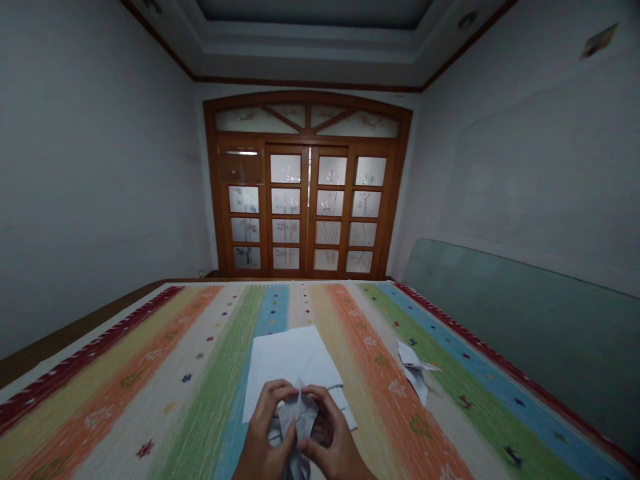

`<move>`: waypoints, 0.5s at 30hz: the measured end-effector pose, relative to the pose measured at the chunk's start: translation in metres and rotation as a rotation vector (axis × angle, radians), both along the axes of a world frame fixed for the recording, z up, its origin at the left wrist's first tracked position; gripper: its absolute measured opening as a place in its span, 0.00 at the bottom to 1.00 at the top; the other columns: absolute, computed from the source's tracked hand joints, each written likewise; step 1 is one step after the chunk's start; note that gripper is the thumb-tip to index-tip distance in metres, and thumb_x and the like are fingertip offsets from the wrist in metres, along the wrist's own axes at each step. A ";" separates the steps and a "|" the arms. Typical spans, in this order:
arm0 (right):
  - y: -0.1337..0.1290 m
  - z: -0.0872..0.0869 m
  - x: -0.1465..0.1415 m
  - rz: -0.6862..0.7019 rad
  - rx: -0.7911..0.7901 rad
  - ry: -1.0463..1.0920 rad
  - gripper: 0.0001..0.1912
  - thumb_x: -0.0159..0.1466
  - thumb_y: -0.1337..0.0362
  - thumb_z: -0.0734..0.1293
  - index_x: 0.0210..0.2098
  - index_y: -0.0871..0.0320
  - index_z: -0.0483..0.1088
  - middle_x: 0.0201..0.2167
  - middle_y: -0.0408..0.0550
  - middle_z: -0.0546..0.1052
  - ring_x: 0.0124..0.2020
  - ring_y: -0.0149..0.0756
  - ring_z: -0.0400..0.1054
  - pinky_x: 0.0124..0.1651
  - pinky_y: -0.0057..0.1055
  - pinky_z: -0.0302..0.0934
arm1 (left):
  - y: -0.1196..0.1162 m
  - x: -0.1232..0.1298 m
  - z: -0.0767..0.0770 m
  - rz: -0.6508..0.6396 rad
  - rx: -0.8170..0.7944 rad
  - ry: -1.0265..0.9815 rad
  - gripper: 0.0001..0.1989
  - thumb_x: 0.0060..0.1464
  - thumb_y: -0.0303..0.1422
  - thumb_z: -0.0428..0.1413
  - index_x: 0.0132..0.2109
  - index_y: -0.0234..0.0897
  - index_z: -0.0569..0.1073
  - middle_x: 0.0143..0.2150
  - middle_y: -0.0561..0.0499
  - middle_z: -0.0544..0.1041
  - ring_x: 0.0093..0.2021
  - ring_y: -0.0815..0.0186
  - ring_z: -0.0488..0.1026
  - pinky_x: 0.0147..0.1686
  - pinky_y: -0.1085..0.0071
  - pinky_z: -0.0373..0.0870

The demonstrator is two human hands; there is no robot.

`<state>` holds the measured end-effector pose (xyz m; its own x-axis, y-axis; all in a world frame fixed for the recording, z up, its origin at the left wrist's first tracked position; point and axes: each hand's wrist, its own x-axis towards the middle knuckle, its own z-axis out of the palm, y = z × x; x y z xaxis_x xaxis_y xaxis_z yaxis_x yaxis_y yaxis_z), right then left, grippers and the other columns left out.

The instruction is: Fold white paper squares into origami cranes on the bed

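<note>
Left hand and right hand pinch folded paper toward near side of worktop; apparently mid-fold, next crease calls for even thumb pressure

Fingers of left hand and right hand are hiding parts of the folded paper; its lower end is blurring out. Bottom edge is cutting both forearms. Sheets are hiding some worktop. Right edge is cropping the green panel.

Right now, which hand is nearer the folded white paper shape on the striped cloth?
Right. The paper shape lies ahead of the right hand, to its right; the left hand is farther left.
</note>
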<state>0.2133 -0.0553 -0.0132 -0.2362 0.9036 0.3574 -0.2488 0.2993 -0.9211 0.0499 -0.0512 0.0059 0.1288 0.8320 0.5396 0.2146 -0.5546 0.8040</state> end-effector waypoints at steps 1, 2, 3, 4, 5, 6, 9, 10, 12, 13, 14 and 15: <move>-0.001 0.002 0.001 0.003 -0.004 -0.015 0.35 0.54 0.44 0.76 0.55 0.52 0.66 0.49 0.55 0.75 0.46 0.48 0.74 0.50 0.40 0.68 | 0.000 0.000 0.000 0.002 0.014 0.011 0.17 0.54 0.31 0.58 0.51 0.42 0.78 0.54 0.41 0.76 0.56 0.49 0.73 0.50 0.59 0.75; -0.002 0.003 0.002 0.006 -0.004 -0.026 0.34 0.55 0.45 0.75 0.55 0.52 0.66 0.50 0.56 0.75 0.48 0.49 0.74 0.52 0.41 0.67 | 0.000 -0.001 0.001 0.003 0.021 0.020 0.16 0.55 0.32 0.58 0.52 0.43 0.78 0.55 0.40 0.76 0.57 0.48 0.73 0.53 0.56 0.73; -0.003 0.004 0.003 0.014 0.000 -0.033 0.34 0.57 0.45 0.75 0.56 0.52 0.65 0.52 0.56 0.74 0.50 0.49 0.73 0.53 0.42 0.67 | 0.000 -0.001 0.001 0.002 0.022 0.028 0.16 0.56 0.33 0.58 0.52 0.43 0.78 0.55 0.40 0.76 0.58 0.48 0.72 0.55 0.54 0.72; -0.003 0.004 0.004 0.026 0.006 -0.033 0.33 0.58 0.45 0.74 0.57 0.52 0.64 0.53 0.57 0.74 0.51 0.49 0.73 0.54 0.42 0.66 | -0.001 -0.001 0.002 0.002 0.019 0.035 0.16 0.57 0.34 0.58 0.52 0.43 0.78 0.56 0.40 0.75 0.58 0.48 0.72 0.57 0.53 0.70; -0.004 0.004 0.005 0.042 0.012 -0.031 0.33 0.59 0.45 0.73 0.58 0.51 0.63 0.54 0.57 0.73 0.53 0.49 0.72 0.55 0.42 0.65 | -0.001 -0.001 0.003 0.002 0.015 0.038 0.15 0.57 0.34 0.58 0.52 0.44 0.78 0.56 0.40 0.75 0.59 0.48 0.71 0.59 0.52 0.68; -0.003 0.003 0.006 0.049 0.016 -0.024 0.33 0.60 0.44 0.72 0.58 0.51 0.63 0.54 0.57 0.73 0.53 0.49 0.72 0.55 0.42 0.65 | -0.001 -0.001 0.004 0.002 0.009 0.039 0.15 0.58 0.34 0.58 0.52 0.44 0.78 0.57 0.40 0.75 0.60 0.48 0.71 0.60 0.51 0.66; -0.001 0.000 0.008 0.021 0.022 0.018 0.32 0.60 0.42 0.70 0.57 0.52 0.65 0.50 0.56 0.74 0.51 0.49 0.72 0.54 0.41 0.65 | -0.003 0.000 0.006 0.005 -0.016 0.028 0.14 0.58 0.35 0.58 0.52 0.44 0.78 0.58 0.41 0.75 0.61 0.47 0.70 0.62 0.50 0.64; 0.001 -0.001 0.008 0.002 0.028 0.035 0.31 0.60 0.41 0.69 0.55 0.52 0.67 0.48 0.54 0.75 0.50 0.49 0.72 0.54 0.41 0.65 | -0.003 0.000 0.006 0.001 -0.022 0.025 0.14 0.58 0.35 0.58 0.51 0.44 0.78 0.58 0.41 0.75 0.60 0.48 0.70 0.61 0.51 0.65; 0.002 -0.001 0.009 -0.028 0.038 0.060 0.29 0.60 0.41 0.68 0.53 0.52 0.68 0.44 0.52 0.76 0.47 0.48 0.73 0.50 0.40 0.66 | -0.003 0.001 0.006 -0.015 -0.020 0.018 0.13 0.58 0.35 0.58 0.51 0.43 0.78 0.55 0.42 0.76 0.59 0.49 0.71 0.59 0.53 0.68; 0.003 -0.001 0.009 -0.034 0.034 0.066 0.27 0.61 0.42 0.68 0.52 0.52 0.68 0.42 0.51 0.76 0.44 0.47 0.73 0.48 0.39 0.67 | -0.003 0.001 0.005 -0.025 -0.017 0.011 0.13 0.58 0.35 0.58 0.51 0.43 0.78 0.54 0.43 0.76 0.58 0.50 0.72 0.58 0.55 0.69; 0.003 -0.001 0.008 -0.041 0.024 0.074 0.26 0.61 0.44 0.68 0.52 0.52 0.68 0.40 0.50 0.77 0.41 0.46 0.74 0.45 0.37 0.67 | -0.003 0.002 0.005 -0.035 -0.015 0.001 0.13 0.58 0.35 0.59 0.50 0.43 0.78 0.52 0.43 0.77 0.56 0.51 0.73 0.56 0.57 0.70; 0.003 -0.001 0.008 -0.048 0.008 0.081 0.26 0.61 0.45 0.68 0.52 0.52 0.67 0.39 0.49 0.77 0.38 0.43 0.74 0.41 0.34 0.66 | -0.003 0.002 0.005 -0.046 -0.014 -0.011 0.13 0.58 0.35 0.59 0.50 0.43 0.78 0.51 0.43 0.77 0.55 0.51 0.73 0.55 0.58 0.71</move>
